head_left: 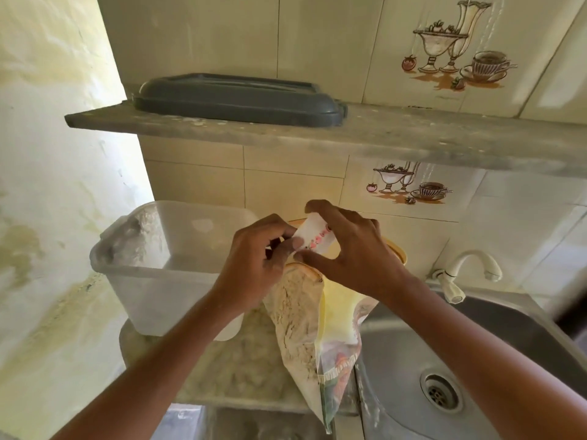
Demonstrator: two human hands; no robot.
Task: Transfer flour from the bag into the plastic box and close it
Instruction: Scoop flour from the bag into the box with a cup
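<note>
**Two hands grip the top of one flour bag beside one open box**

At the centre of the frame, both hands meet on the top edge of a single flour bag (305, 315). The left hand (254, 262) pinches the white printed top strip between thumb and curled fingers. The right hand (349, 249) arches over the same strip, its fingertips on the upper edge and its thumb pressed below, so each hand holds the bag in a narrow pinch. The bag hangs down from that grip toward the lower centre, clear plastic with pale flour showing through its left side and a yellow and green print on its right.

One clear plastic box (165, 274) stands just left of the hands at centre left, open at the top, with a heap of flour against its far left wall. Its lower right corner is hidden behind the left forearm. It rests on a flour-dusted counter (232, 373).

One dark grey lid (238, 100) lies flat on the stone shelf (381, 138) in the upper half of the frame, well apart from the box.

One steel sink (476, 360) fills the lower right, with one drain (440, 393) and one white tap (467, 271) at its rim. A yellow-rimmed container (398, 252) shows behind the right hand. Two tiles with cup-and-glass pictures decorate the wall.
</note>
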